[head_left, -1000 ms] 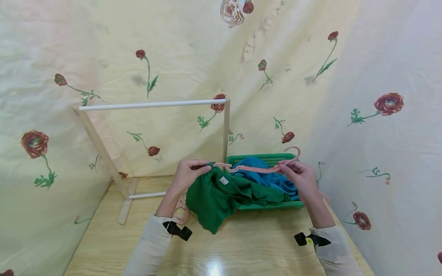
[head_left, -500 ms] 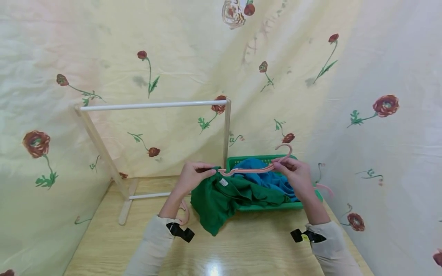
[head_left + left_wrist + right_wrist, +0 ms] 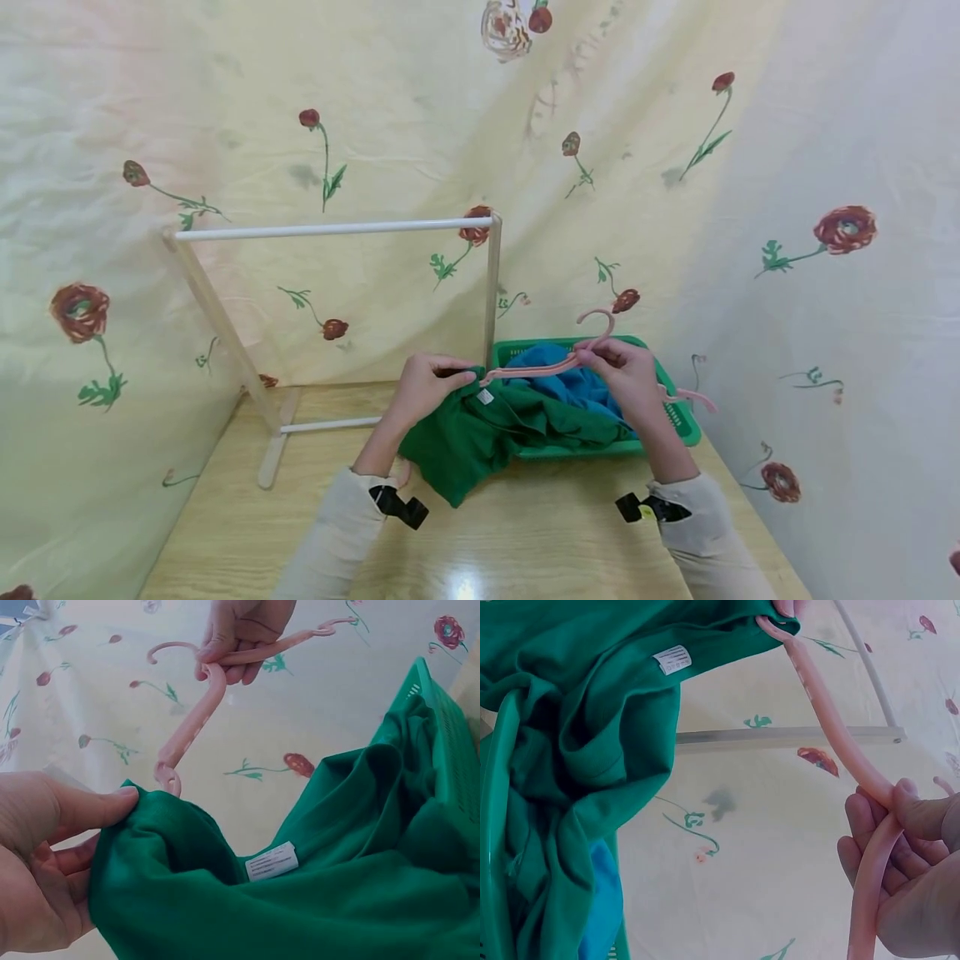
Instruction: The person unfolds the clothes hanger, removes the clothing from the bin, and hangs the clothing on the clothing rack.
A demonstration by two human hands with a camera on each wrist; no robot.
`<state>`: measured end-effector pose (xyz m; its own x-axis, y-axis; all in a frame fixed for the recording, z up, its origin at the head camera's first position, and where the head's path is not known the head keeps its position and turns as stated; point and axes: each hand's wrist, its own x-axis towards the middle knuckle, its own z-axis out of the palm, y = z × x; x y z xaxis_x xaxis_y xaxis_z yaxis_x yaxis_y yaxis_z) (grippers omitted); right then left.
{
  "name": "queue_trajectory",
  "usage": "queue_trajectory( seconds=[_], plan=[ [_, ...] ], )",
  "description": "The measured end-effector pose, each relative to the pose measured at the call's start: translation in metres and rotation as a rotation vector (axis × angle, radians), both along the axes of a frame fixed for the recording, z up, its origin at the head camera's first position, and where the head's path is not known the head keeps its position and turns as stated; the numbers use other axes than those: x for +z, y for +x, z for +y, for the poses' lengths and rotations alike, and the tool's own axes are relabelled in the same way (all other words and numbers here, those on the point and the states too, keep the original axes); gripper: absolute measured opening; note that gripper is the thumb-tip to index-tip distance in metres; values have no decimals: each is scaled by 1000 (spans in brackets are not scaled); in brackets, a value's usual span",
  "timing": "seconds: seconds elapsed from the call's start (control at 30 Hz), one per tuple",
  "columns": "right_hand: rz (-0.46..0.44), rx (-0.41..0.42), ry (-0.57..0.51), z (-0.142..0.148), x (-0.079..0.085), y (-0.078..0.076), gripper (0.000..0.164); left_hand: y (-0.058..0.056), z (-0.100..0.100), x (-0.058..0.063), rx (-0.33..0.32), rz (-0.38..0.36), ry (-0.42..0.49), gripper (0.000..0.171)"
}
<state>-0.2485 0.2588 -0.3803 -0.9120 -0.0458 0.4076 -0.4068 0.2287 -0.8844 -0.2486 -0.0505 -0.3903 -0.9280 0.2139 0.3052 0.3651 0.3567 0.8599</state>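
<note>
My left hand (image 3: 430, 388) pinches the neck edge of a green shirt (image 3: 300, 915), which has a white label (image 3: 271, 862) at its collar. A pink clothes hanger (image 3: 832, 724) is held between the thumb and fingers of my right hand (image 3: 622, 373), near the base of its hook (image 3: 600, 315). One end of the hanger goes in at the shirt's neck beside my left fingers, and its tip is hidden under the cloth. The shirt hangs down over the front of a green basket (image 3: 686, 421), with part of it lying inside.
Blue cloth (image 3: 555, 383) fills part of the basket. A rack with a white top bar (image 3: 337, 229) stands at the back left of the wooden table (image 3: 480, 542). Another pink hanger (image 3: 405, 472) lies by my left wrist, mostly hidden. Flowered fabric (image 3: 375, 100) surrounds the table.
My right hand has moved left with the hanger, bringing its end into the shirt's neck. My left hand has shifted slightly right and down with the collar.
</note>
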Motion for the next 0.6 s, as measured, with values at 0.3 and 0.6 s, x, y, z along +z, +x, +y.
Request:
queue_trajectory(
  seconds=[0.3, 0.6],
  plan=[
    [-28, -31, 16, -5, 3, 2, 25, 1, 1, -1, 32, 43, 0, 15],
    [-19, -14, 54, -6, 3, 0, 25, 4, 6, -1, 47, 63, 68, 14]
  ],
)
